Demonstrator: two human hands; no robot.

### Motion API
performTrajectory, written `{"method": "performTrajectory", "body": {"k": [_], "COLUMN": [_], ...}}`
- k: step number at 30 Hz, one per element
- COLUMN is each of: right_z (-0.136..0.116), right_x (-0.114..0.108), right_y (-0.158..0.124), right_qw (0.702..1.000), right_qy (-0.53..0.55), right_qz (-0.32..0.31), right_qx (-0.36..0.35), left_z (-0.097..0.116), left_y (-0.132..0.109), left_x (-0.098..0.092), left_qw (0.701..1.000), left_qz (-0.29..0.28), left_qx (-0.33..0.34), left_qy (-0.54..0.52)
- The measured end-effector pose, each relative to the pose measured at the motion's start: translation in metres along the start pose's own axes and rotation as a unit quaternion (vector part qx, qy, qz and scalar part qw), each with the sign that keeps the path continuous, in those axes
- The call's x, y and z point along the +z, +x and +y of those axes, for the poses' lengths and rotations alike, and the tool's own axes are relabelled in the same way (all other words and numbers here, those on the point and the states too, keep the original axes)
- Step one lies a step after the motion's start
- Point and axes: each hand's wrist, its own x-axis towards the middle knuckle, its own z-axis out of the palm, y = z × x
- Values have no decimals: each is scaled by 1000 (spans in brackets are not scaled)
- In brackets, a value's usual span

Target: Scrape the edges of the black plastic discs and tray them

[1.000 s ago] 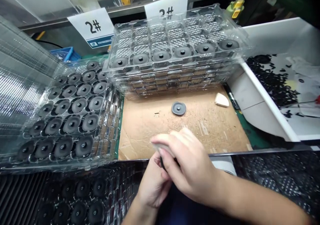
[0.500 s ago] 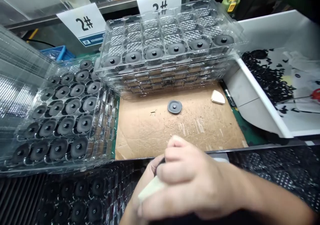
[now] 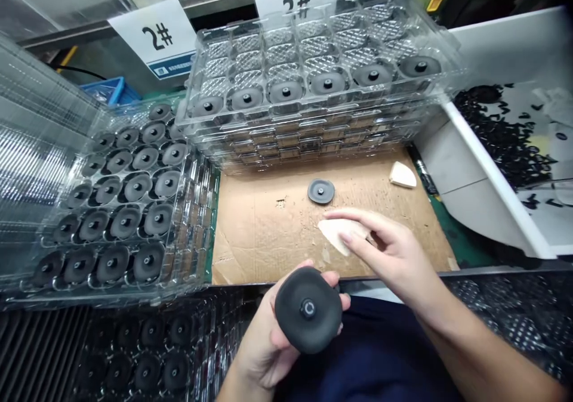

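Observation:
In my left hand (image 3: 273, 336) is a dark rubber disc (image 3: 292, 321) with a small raised hub at its centre, its dished face turned up to me. The fingers wrap round it from beneath and behind. My right hand (image 3: 394, 247), just above the cardboard, pinches a pale wedge-shaped sponge (image 3: 342, 235) between thumb and fingers. A second, greyer disc (image 3: 321, 191) lies flat on the cardboard sheet (image 3: 255, 223), beyond the sponge. Another pale sponge wedge (image 3: 403, 175) rests near the sheet's right edge.
A stack of clear blister trays (image 3: 308, 113) stands at the back, with discs in its front row. On the left, another tray stack (image 3: 179, 223) holds rows of discs. At right is a white bin (image 3: 496, 175) with small black pieces (image 3: 505, 139). A marker (image 3: 425, 175) lies beside the cardboard.
My hands were together over the front edge; now they are apart. The right hand has moved away up and right with the sponge, and the disc in my left hand now shows fully.

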Motion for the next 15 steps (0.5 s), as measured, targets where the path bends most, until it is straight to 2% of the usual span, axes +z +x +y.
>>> {"method": "performTrajectory", "body": {"k": [2,5,8,10,12,14,15], "right_z": [25,59,68,53,25,-7,-21], "right_x": [12,35,43,35,24,17,15], "right_y": [-13,-36,-41,-33,-22,-16,-15], "right_qw": [998,990,990,993,997,997,995], "right_qy": [-17,-53,-55,-50,-39,-36,-45], "right_qz": [-47,-120,-119,-85,-12,61,60], "right_qx": [47,54,60,70,63,-7,-70], "left_z": [2,3,4,4,2,-1,-3], "left_y": [0,4,7,9,10,12,12], "left_x": [-5,-13,-15,-14,-13,-12,-13], "left_qw": [999,999,999,1000,1000,998,996], "left_qz": [-28,-33,-29,-18,6,37,50], "left_qx": [4,7,2,-2,12,52,75], "left_qy": [-22,-40,-34,-16,1,9,12]}}
